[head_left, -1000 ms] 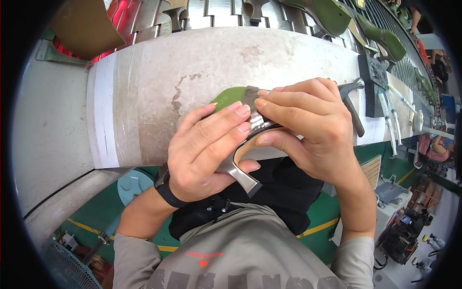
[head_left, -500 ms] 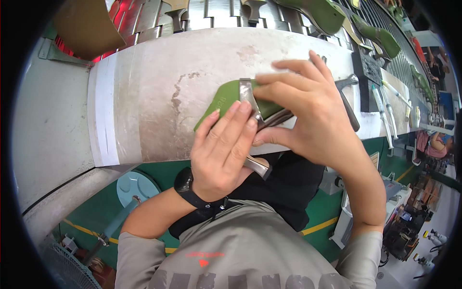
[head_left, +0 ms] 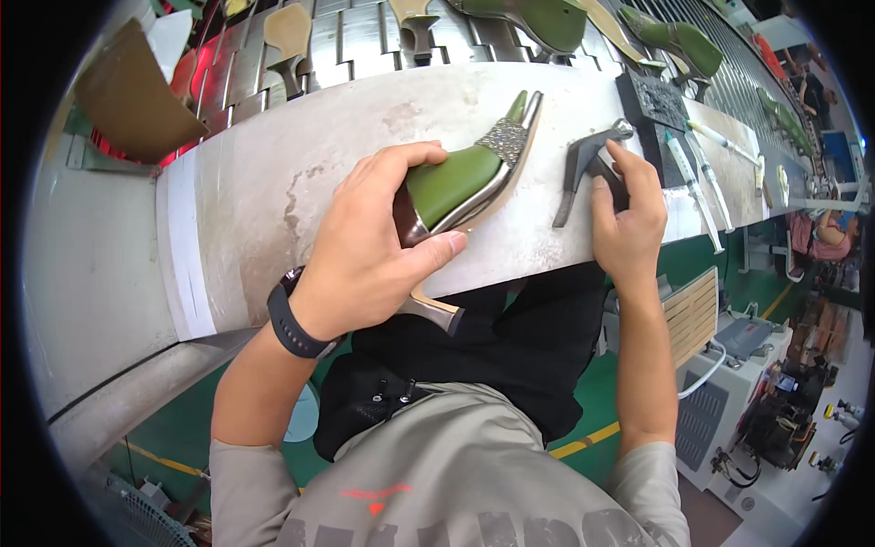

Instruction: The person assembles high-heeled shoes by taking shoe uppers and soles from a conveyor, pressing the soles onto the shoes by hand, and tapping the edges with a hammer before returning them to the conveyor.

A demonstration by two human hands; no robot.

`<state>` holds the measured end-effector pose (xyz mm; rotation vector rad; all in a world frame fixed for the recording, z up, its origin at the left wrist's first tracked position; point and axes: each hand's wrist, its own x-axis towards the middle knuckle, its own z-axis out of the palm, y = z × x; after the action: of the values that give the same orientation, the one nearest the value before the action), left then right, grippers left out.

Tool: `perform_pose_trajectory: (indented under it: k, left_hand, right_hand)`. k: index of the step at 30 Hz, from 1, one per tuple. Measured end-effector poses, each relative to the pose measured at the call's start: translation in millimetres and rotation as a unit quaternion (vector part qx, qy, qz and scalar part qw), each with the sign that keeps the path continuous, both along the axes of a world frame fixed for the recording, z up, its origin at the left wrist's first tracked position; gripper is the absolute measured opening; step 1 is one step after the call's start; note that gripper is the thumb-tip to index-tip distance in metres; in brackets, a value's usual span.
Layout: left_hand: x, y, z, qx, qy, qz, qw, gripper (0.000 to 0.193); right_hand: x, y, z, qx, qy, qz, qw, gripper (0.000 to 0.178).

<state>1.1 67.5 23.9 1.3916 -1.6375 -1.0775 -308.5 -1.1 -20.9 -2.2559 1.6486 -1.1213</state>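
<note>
My left hand grips a high-heeled shoe built on a green shoe last. Its fingers wrap over the last and the thumb presses near the sole edge. A dark glittery strap crosses the forefoot, and the toe points away to the upper right. The heel sticks out below my hand, past the bench edge. My right hand is closed around the black handle of a hammer, whose metal head lies at or just above the bench; contact is unclear.
The pale, stained bench runs across in front of me. Right of the hammer stand a black block and several syringes. Beyond, a metal slatted conveyor carries shoe soles and green lasts. A brown curved sheet stands at far left.
My right hand has left the shoe and moved right, onto the hammer. My left hand now holds the shoe alone, turned so its toe points up and away.
</note>
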Motion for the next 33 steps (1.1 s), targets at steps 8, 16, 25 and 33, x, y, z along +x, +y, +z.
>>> perform_pose_trajectory:
  k: [8,16,25,33]
  left_hand:
    - [-8,-11,5,-0.121,-0.102,-0.031,0.987,0.067]
    - [-28,-45,19,-0.108,-0.152,-0.106,0.977,0.099]
    - [-25,-51,16,-0.12,-0.183,-0.136,0.966,0.109]
    - [-25,-52,16,-0.12,-0.166,-0.144,0.968,0.107]
  right_hand:
    - [15,1,21,0.01,0.163,0.017,0.986,0.048]
    - [20,15,61,0.156,-0.277,0.21,0.924,0.032]
    - [46,-16,96,0.419,-0.392,0.153,0.804,0.025]
    - [43,-66,80,0.271,-0.316,0.153,0.896,0.022]
